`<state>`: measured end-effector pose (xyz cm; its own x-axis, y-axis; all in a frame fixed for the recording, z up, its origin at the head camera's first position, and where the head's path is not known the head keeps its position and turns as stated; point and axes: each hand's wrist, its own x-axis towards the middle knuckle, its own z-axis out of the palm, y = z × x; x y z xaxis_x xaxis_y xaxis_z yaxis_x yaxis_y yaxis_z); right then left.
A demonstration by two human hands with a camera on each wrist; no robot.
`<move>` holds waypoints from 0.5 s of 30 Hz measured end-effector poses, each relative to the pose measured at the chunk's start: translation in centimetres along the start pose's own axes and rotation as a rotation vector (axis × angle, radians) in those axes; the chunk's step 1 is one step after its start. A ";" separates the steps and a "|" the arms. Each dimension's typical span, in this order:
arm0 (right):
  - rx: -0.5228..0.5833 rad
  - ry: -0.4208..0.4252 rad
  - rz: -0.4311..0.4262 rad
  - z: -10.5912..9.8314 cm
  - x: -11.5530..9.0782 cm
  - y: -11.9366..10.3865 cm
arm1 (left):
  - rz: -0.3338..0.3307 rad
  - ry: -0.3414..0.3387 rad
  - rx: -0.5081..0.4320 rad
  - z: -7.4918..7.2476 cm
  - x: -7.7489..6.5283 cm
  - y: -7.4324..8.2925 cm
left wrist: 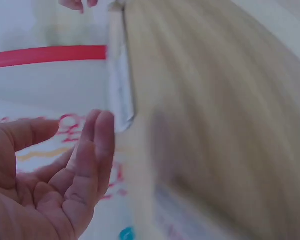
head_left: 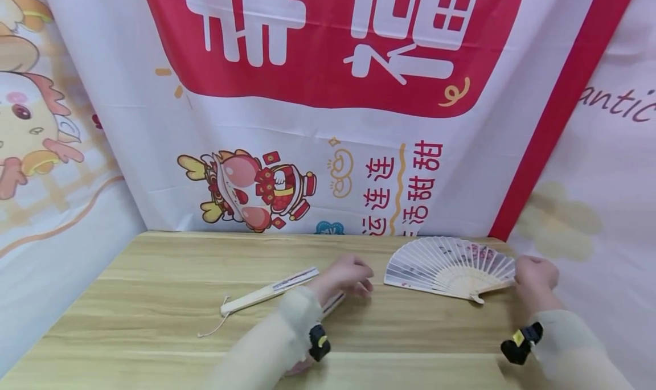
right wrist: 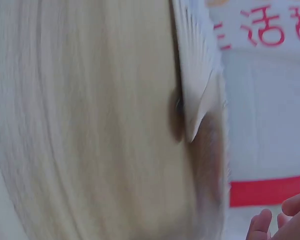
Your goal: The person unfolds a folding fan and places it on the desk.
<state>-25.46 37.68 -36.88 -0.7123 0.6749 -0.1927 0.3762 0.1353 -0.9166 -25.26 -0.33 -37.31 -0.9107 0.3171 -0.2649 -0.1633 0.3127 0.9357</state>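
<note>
A spread folding fan, pale-ribbed with a floral print, lies at the table's back right. My right hand is at its right edge, fingers loosely bent; in the right wrist view these fingers look apart from the fan. My left hand hovers left of the spread fan, relaxed fingers holding nothing. A folded fan with a string loop lies left of that hand. Another slim folded piece, apparently a fan, is partly hidden under the left wrist.
The wooden table meets a hanging printed cloth along its back edge. More cloth hangs at the right side. A pinkish item shows partly beneath the left sleeve.
</note>
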 end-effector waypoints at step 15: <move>0.245 -0.340 -0.063 6.4 -6.1 -2.5 | 0.267 0.034 0.375 -8.2 -10.0 -1.9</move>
<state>-25.83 28.56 -35.61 -0.9000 0.3870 -0.2005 0.2028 -0.0353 -0.9786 -18.98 -11.40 -34.50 -0.9150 0.4032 -0.0127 0.2215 0.5286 0.8195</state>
